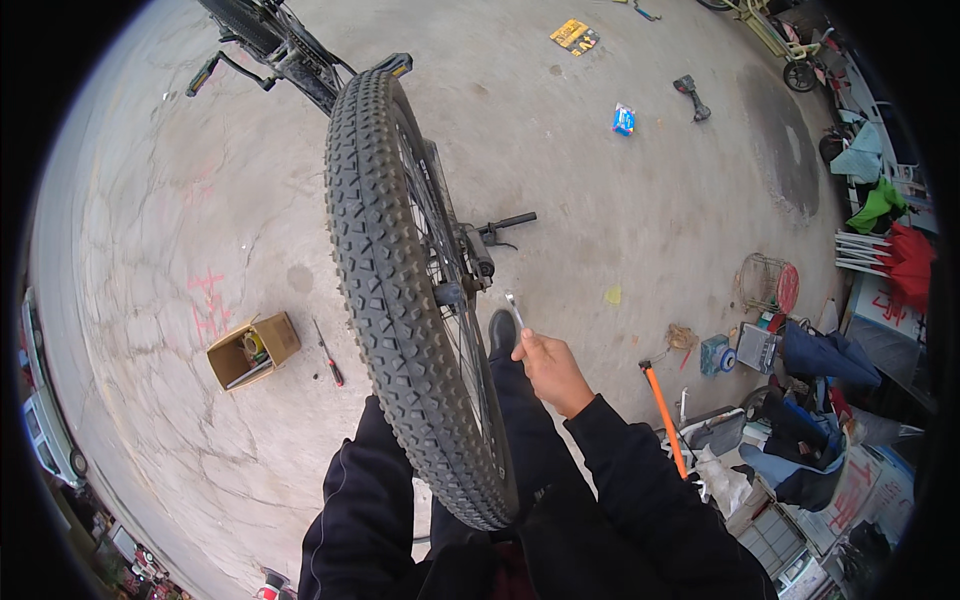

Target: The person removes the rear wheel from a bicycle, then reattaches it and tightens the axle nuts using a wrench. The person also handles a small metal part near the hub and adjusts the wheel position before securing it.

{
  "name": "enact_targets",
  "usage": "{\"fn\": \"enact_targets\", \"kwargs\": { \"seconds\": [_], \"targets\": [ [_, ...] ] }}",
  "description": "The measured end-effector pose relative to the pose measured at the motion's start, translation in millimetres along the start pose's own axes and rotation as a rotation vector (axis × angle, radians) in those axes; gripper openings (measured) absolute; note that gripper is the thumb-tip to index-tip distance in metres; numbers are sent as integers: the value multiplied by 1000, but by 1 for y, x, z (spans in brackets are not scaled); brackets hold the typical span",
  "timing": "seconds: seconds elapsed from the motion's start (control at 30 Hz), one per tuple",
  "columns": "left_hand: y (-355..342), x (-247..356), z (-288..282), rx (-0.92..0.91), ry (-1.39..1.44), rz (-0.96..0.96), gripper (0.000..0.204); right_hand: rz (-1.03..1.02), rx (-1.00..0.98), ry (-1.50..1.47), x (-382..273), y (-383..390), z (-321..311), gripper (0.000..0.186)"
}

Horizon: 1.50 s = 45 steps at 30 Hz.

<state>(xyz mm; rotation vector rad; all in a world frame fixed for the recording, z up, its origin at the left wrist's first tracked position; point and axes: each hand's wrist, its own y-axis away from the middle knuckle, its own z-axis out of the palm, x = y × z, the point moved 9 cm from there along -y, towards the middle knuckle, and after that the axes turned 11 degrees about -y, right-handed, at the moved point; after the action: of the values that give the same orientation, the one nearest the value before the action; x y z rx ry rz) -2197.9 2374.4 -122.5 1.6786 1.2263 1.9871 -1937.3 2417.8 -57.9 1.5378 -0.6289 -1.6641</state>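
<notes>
A bicycle wheel with a knobby black tyre stands upright right in front of me, and the rest of the bike stretches away beyond it. To the right of the wheel, my right hand is closed around a small silver wrench. The wrench's head points up, apart from the wheel hub. My left sleeve reaches up to the left side of the tyre; the left hand itself is hidden. Past the hub a handlebar grip sticks out to the right.
Left of the wheel lie a cardboard box with tools in it and a screwdriver. A cordless power tool, a blue packet and a yellow-black sheet rest farther off. An orange bar and piled clutter line the right.
</notes>
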Motion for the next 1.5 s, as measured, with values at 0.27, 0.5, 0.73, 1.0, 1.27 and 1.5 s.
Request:
{"fn": "enact_targets", "kwargs": {
  "seconds": [0.27, 0.5, 0.73, 1.0, 1.27, 1.5],
  "targets": [
    [17, 29, 10, -17, -15, -11, 43, -364, 23, 152, 33, -57, -1, 62],
    [19, 34, 12, -2, -47, -22, 40, -448, 11, 159, 32, -72, 2, 58],
    [19, 33, 10, -33, -34, -13, 35, -505, 39, 89, 30, -72, 19, 54],
    [15, 27, 7, -19, -42, -37, 40, -446, 111, 158, 27, -73, 22, 57],
    [15, 28, 15, -63, 20, 40, 43, 282, -123, -340, 29, -44, 37, 48],
    [15, 14, 10, -55, 51, 18, 41, 286, -74, -307, 11, -36, 32, 46]
  ]
}}
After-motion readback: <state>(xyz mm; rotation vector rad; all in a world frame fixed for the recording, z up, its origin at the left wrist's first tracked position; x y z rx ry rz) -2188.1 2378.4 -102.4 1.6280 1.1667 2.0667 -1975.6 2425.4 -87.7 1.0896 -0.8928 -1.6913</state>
